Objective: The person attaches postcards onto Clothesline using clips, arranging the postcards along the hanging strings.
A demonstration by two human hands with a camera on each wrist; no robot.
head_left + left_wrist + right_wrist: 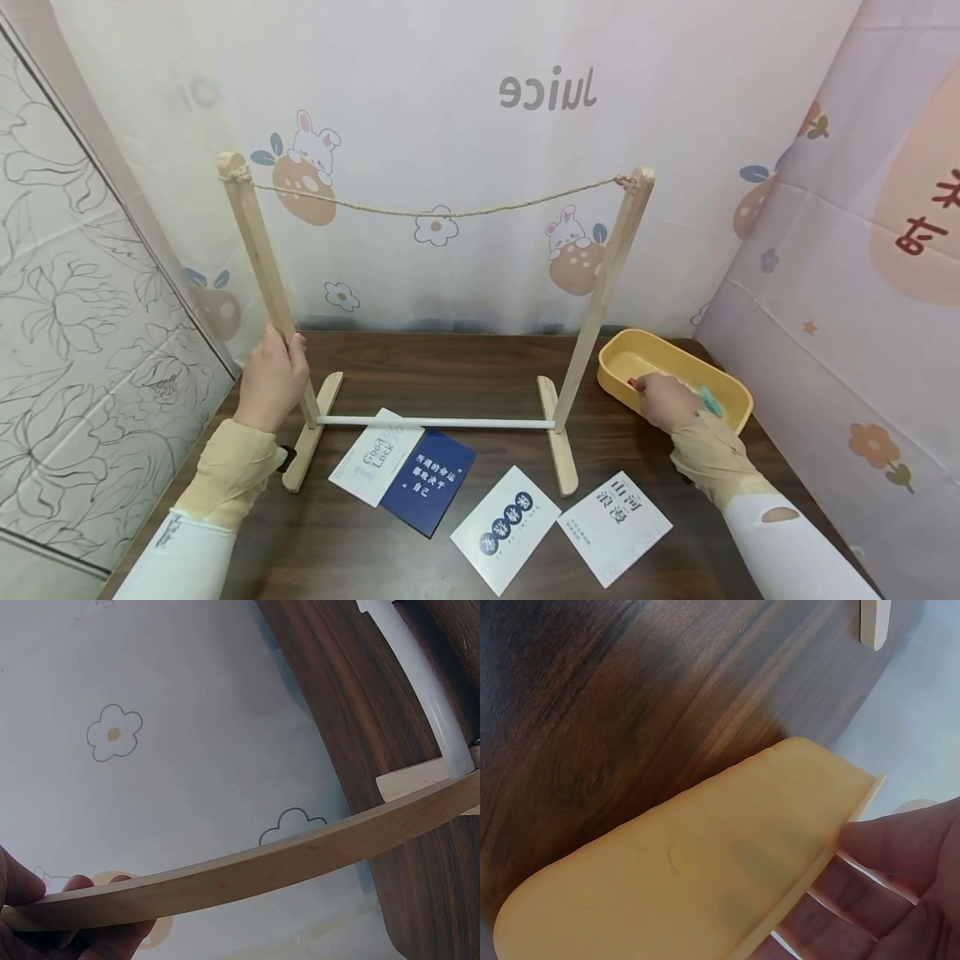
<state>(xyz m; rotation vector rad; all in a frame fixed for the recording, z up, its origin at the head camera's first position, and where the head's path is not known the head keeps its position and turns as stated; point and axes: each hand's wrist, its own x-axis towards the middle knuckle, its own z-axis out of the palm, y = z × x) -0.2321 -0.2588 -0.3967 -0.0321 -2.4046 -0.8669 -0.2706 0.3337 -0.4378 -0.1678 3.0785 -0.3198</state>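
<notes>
Item 1: pale wooden drying frame, one. It stands upright on the dark wood-grain surface, towards the back. It has two posts, two flat feet, one white crossbar low between the posts, and one slack twine cord tied across the tops. The left hand grips the left post low down, fingers curled round it. In the left wrist view only a thumb and fingertips show at the frame's edge, and the post is cut off at both sides.

Item 2: shallow yellow plastic tray, one, at the right back of the surface, just beside the frame's right foot. The right hand reaches over its near rim into it, fingers bent down. Whether they pinch anything cannot be told, since the fingertips are hidden behind the hand. A small red piece shows at the fingers and a teal clip lies just beyond the hand; both are partly covered and hard to make out. The right wrist view shows only the tray's outer wall and blurred fingers.

Item 3: printed cards, four, flat on the surface in front of the frame. One white "Good Luck" card is overlapped by one dark blue card. One white card with blue discs and one white card with blue characters lie touching at a corner.

Backdrop: cloth with rabbit and flower prints.
</notes>
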